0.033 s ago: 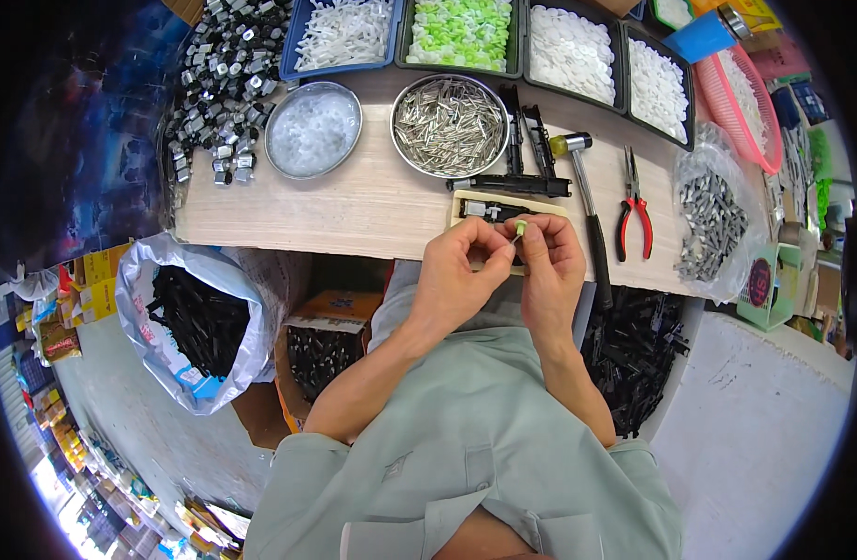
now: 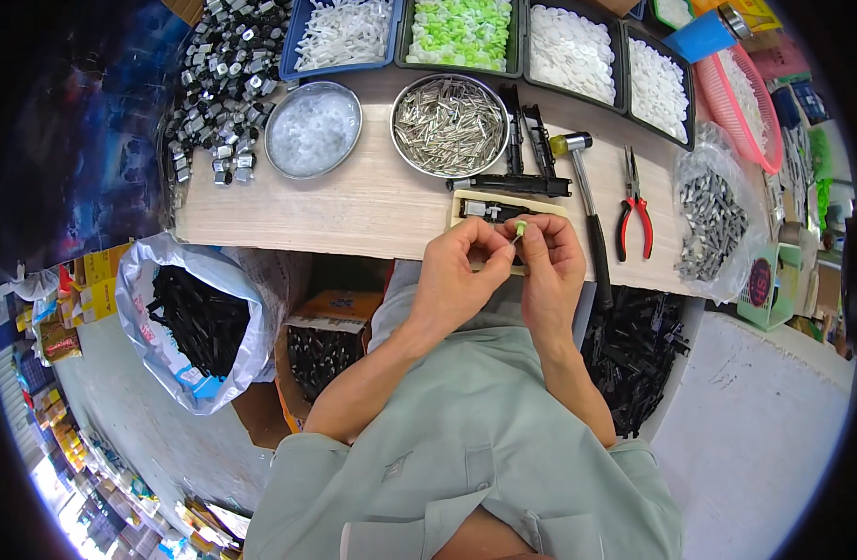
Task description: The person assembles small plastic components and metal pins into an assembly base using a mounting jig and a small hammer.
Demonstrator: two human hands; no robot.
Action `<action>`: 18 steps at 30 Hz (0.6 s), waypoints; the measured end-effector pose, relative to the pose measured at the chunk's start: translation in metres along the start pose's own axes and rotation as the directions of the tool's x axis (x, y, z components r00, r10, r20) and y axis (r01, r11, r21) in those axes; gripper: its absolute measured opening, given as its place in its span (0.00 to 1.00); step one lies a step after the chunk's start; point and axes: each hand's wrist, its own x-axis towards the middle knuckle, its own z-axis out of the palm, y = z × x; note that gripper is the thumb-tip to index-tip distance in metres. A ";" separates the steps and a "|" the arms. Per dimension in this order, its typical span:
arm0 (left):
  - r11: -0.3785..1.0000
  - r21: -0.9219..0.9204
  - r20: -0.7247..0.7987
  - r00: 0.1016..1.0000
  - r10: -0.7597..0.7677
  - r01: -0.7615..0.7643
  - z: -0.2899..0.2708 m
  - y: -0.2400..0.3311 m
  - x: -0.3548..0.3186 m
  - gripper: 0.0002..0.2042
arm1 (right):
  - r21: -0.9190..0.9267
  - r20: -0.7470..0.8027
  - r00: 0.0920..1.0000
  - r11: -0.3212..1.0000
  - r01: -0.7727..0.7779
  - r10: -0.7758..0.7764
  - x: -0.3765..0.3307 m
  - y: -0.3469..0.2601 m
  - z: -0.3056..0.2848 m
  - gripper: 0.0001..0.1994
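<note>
My left hand [image 2: 458, 275] and my right hand [image 2: 551, 266] meet fingertip to fingertip just over the near edge of the wooden bench [image 2: 354, 201]. Both pinch one small green plastic cap [image 2: 521, 228]. What lies under the cap is hidden by my fingers. Right behind them sits a small wooden jig block [image 2: 466, 198] with a black part in it. Farther back stand a round metal bowl of silver pins [image 2: 450, 124] and a tray of green caps [image 2: 458, 28].
A bowl of clear pieces [image 2: 313, 129], trays of white parts [image 2: 573, 47], a yellow-headed hammer [image 2: 587, 191], red pliers [image 2: 634, 213] and a bag of metal bits [image 2: 713, 224] crowd the bench. Black-and-silver parts [image 2: 218, 84] are piled at the left. A sack of black parts [image 2: 200, 317] stands below.
</note>
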 end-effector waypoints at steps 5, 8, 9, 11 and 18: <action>0.997 0.073 0.020 1.000 0.005 -0.006 -0.001 0.000 -0.002 0.03 | 0.009 0.004 1.000 1.000 -0.009 0.009 0.000 0.001 -0.001 0.06; 0.996 0.084 0.017 1.000 0.010 -0.011 -0.002 0.000 -0.002 0.03 | -0.001 0.000 1.000 1.000 -0.001 0.001 -0.001 0.000 0.000 0.06; 0.996 0.088 0.015 1.000 0.014 -0.015 -0.002 0.000 -0.002 0.03 | -0.010 0.002 1.000 1.000 0.017 -0.017 -0.001 0.001 0.001 0.05; 0.989 0.147 0.008 1.000 0.006 -0.007 -0.002 0.007 -0.004 0.03 | -0.180 -0.009 0.992 0.976 0.126 -0.129 -0.003 0.001 0.002 0.04; 0.578 0.662 0.172 0.847 0.503 -0.478 -0.011 0.011 -0.018 0.07 | -0.642 0.453 0.724 0.373 0.670 -0.520 -0.007 -0.004 -0.015 0.12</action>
